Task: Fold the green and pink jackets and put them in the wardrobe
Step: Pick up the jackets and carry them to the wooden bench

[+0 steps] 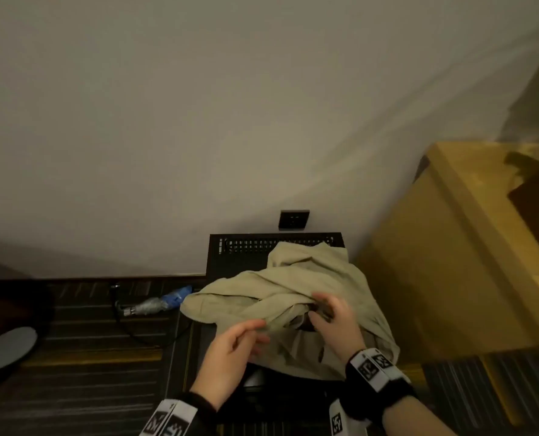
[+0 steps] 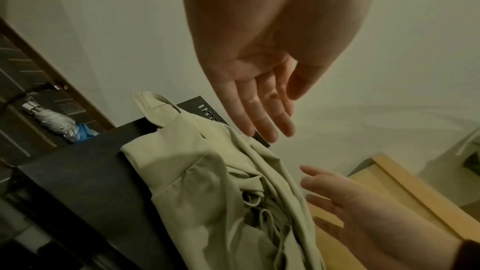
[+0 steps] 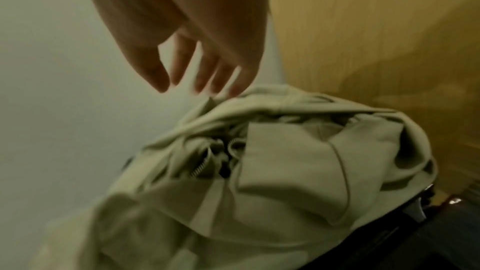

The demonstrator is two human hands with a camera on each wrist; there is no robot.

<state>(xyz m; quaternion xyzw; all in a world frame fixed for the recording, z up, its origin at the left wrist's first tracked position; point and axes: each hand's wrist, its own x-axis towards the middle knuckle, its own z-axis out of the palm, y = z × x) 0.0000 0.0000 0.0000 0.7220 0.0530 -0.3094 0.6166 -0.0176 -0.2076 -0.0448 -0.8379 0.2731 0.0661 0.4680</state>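
Here, the left hand (image 1: 230, 344) hovers just above the near edge of the green jacket (image 1: 296, 297), fingers loosely extended and holding nothing, as the left wrist view confirms. The right hand (image 1: 334, 322) is poised over the crumpled middle of the garment, fingers spread and relaxed; the right wrist view shows the fingertips (image 3: 205, 83) just clear of the cloth, pinching nothing. The jacket lies unfolded in a loose heap on a black stand (image 1: 236, 256) with a perforated back panel, one edge spilling over the left side. A zip (image 3: 205, 165) and a drawcord (image 2: 267, 219) show among the folds. The fabric is judged light, soft and limp: it should sag wherever unsupported, so the shoulders or the hem corners are the sensible places to take hold, keeping fingers off the zip teeth. No pink jacket is visible. The stand sits against a pale wall (image 1: 198, 121) below a dark socket plate (image 1: 294, 219). A light wooden cabinet (image 1: 450, 247), possibly the wardrobe, stands just to the right. A folded umbrella (image 1: 158, 303) lies on the dark striped floor (image 1: 88, 357) to the left.
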